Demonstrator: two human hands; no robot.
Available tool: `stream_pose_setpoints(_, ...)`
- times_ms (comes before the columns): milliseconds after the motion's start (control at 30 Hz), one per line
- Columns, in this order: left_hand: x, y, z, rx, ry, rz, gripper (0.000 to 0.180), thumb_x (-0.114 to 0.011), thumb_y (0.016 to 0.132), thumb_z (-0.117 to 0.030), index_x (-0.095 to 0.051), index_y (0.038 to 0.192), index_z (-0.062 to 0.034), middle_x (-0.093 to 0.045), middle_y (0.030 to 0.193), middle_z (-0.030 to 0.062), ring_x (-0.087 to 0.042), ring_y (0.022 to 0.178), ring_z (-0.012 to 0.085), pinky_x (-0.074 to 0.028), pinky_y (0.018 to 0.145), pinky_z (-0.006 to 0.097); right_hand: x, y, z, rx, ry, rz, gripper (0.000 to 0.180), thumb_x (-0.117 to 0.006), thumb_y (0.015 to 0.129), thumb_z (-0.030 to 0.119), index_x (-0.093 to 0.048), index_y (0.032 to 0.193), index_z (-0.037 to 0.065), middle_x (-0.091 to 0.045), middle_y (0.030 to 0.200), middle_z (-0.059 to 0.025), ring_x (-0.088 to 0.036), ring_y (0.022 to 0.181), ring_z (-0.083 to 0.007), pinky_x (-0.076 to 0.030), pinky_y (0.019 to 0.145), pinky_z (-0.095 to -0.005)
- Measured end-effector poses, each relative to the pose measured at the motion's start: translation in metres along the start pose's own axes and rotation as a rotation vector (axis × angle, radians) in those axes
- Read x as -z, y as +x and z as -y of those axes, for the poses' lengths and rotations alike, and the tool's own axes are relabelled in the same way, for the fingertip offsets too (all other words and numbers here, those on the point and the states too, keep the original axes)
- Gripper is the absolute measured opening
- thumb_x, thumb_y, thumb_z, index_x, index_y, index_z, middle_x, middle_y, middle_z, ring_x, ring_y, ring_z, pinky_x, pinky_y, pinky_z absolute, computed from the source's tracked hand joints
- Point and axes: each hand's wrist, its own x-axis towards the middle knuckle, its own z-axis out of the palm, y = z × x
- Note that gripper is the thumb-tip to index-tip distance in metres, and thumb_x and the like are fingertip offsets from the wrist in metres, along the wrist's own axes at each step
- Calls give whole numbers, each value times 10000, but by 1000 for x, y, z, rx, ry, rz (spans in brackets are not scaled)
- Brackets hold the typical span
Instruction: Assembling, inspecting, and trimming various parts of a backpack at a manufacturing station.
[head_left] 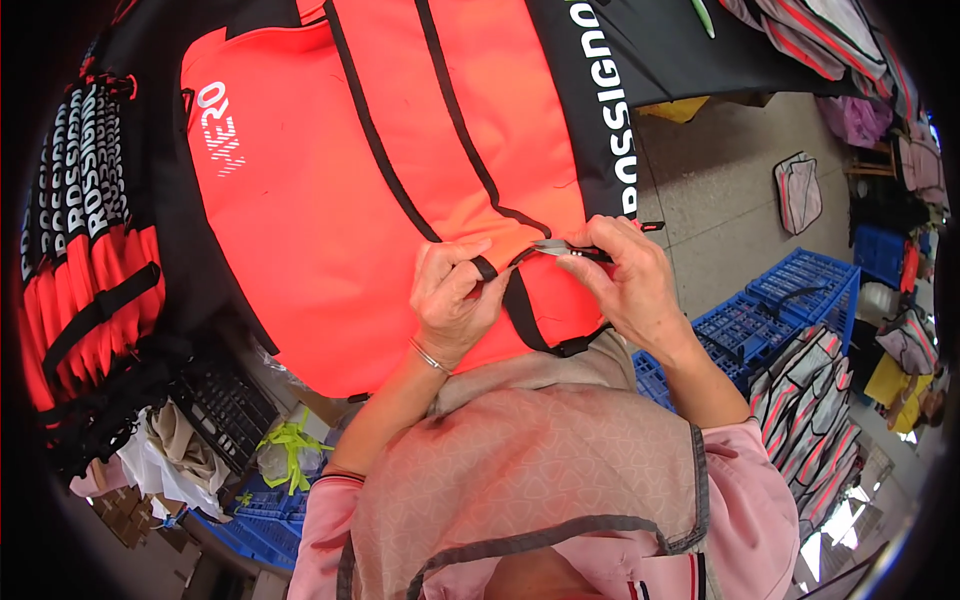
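Note:
A large bright orange-red fabric bag (310,220) with black webbing straps (462,130) and a black side panel (590,130) lies spread before me. Near its front right edge, my left hand (450,300) is closed, pinching a black strip of webbing (485,268) at the bag. My right hand (635,285) grips a small pair of thread snips (552,246), its metal blades pointing left to the pinched strip. The tips meet the strip close to my left fingers; whether they are cutting cannot be made out. A black strap with a buckle (573,346) hangs at the bag's front edge.
Stacked orange-red and black pieces (100,260) lie at the left. Blue plastic crates (800,285) stand at the right, with grey pieces with pink stripes (810,410) beside them. A grey bag (797,192) is on the floor. Black fabric (660,50) covers the far right.

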Motion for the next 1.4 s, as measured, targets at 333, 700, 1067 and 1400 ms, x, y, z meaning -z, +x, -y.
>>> stream_pose_setpoints(333,3,8,-4,-12,9,14,270,-856,601,15,-698,808,-56,-679,920,67,-593,765,203,-478,640,304,1,8,-4,-140,245,49,165,-765,819,80,-641,892,1,-622,779,-64,-579,704,-116,-471,648,-269)
stream_pose_setpoints(700,24,36,-18,495,-290,191,201,-692,925,-161,-694,912,40,-607,799,19,-527,760,78,-432,690,238,9,27,14,93,84,-200,225,-769,817,167,-642,942,30,-621,779,-82,-587,701,-257,-483,623,-340)
stream_pose_setpoints(1067,21,41,-15,587,-339,205,211,-694,921,-167,-702,904,43,-602,789,11,-521,752,64,-424,673,228,-15,27,3,372,-241,-329,252,-807,744,200,-595,766,66,-562,691,-38,-535,608,-217,-431,520,-342)
stream_pose_setpoints(1400,15,24,-18,524,-548,20,131,-731,871,-112,-700,858,14,-652,866,49,-581,776,115,-475,693,276,8,26,-7,-150,356,-18,112,-715,868,84,-661,905,-7,-672,779,-47,-609,710,-90,-488,626,-251)
